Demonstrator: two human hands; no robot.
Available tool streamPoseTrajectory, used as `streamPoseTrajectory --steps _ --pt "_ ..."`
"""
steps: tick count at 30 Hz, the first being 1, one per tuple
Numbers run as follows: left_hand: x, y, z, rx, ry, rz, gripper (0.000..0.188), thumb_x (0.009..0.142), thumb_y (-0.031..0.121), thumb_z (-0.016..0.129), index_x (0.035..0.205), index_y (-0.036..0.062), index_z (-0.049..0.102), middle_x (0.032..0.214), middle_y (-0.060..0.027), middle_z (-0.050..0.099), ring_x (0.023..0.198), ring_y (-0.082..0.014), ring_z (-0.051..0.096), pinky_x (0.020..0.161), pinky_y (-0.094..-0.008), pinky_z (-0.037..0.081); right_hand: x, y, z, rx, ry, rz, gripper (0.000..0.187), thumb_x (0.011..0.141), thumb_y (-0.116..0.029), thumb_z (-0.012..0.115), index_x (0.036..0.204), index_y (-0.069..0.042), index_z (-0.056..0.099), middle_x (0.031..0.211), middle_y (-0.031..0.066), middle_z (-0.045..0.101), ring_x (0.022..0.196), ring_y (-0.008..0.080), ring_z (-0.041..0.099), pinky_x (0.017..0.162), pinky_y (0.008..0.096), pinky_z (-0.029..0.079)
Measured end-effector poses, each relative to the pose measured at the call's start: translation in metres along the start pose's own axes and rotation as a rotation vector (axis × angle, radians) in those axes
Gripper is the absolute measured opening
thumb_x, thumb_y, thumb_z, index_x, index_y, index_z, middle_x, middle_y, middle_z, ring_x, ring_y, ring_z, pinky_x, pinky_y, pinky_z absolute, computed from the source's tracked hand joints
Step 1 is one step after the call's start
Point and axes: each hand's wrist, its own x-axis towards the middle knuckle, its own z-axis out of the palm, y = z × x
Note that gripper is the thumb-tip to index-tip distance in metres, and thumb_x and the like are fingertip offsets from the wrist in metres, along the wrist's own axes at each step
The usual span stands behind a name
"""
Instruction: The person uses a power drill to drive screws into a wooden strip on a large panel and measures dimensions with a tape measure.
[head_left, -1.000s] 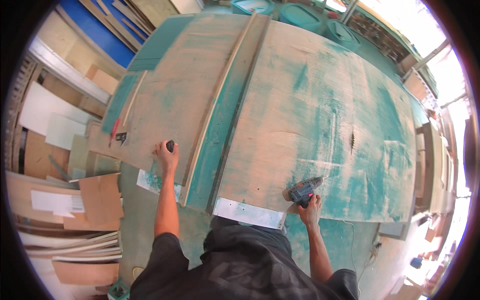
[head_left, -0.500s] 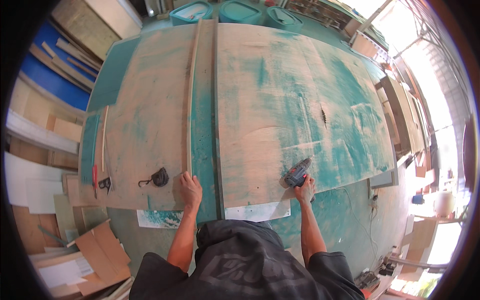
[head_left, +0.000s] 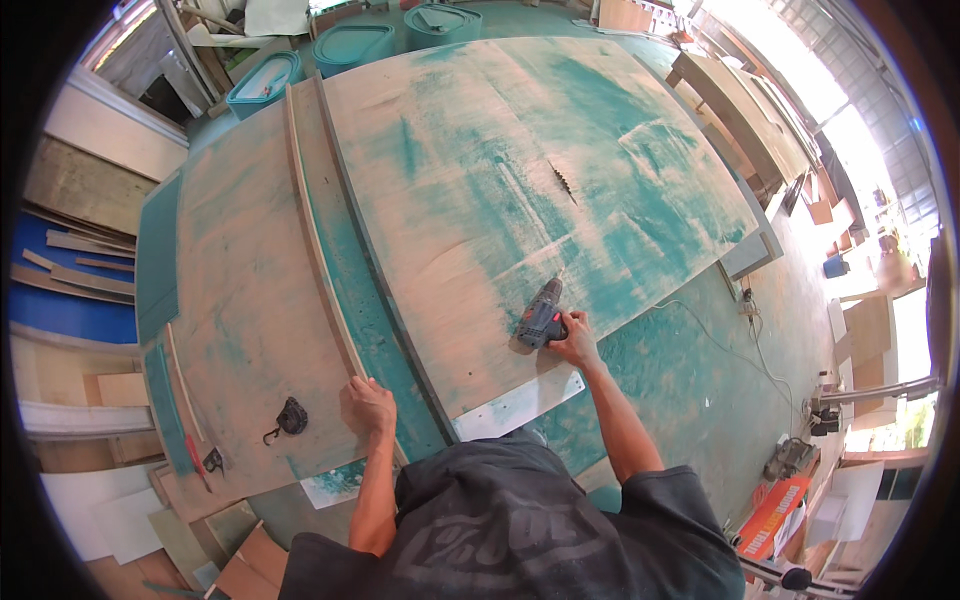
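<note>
My right hand is closed round the handle of a dark grey cordless drill. The drill lies low over the right board, a pale wooden sheet with green smears, its nose toward the far side. My left hand has its fingers curled on the near part of a long thin wooden strip, which runs away across the left board. Beside the strip, a dark edge borders the right board. A black spiral bit rests farther out on that board.
Left of my left hand lie a black hooked reel and a red-handled tool. Green tubs stand beyond the boards. A cable crosses the floor at the right. Offcuts are stacked along the left side.
The view has turned to the right, so the boards appear slanted and shifted left. Both hands keep about the same places on the strip and the drill.
</note>
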Motion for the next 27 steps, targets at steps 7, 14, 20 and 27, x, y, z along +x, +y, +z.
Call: streamPoseTrajectory --steps 7,14,20,27 --pt "0.000 -0.029 0.010 -0.010 0.079 0.024 0.029 0.095 0.030 0.062 0.099 0.0016 0.058 0.102 -0.0174 0.063 0.099 -0.0389 0.060 0.083 -0.0491 0.048 -0.007 -0.030 0.005 -0.006 0.029 0.035 0.068 0.064 -0.025 0.081 0.126 -0.004 0.060 0.124 0.0222 0.056 0.114 0.0400 0.059 0.098 0.0460 0.048" --pt "0.037 -0.102 -0.037 0.133 0.318 0.046 0.049 0.093 0.047 0.066 0.123 0.0084 0.063 0.123 -0.0161 0.059 0.116 -0.0345 0.055 0.088 -0.0506 0.046 -0.005 -0.095 -0.002 0.079 -0.176 0.072 0.060 0.070 -0.027 0.081 0.119 -0.001 0.060 0.107 0.0227 0.067 0.101 0.0407 0.066 0.089 0.0485 0.052" --pt "0.032 -0.159 -0.070 0.261 0.079 -0.009 0.048 0.091 0.040 0.068 0.128 0.0087 0.061 0.130 -0.0157 0.055 0.124 -0.0376 0.047 0.098 -0.0497 0.043 -0.021 -0.290 0.049 0.338 -0.373 -0.402 0.053 0.075 -0.025 0.079 0.118 0.001 0.062 0.105 0.0230 0.068 0.100 0.0358 0.068 0.084 0.0447 0.054" --pt "-0.018 -0.262 -0.049 -0.409 0.408 -0.399 0.036 0.096 0.032 0.055 0.114 0.0021 0.063 0.102 -0.0189 0.063 0.096 -0.0366 0.063 0.084 -0.0452 0.051 -0.083 -0.446 0.159 0.122 -0.634 -0.567 0.061 0.080 -0.035 0.077 0.119 0.006 0.054 0.118 0.0281 0.061 0.107 0.0428 0.065 0.090 0.0488 0.055"
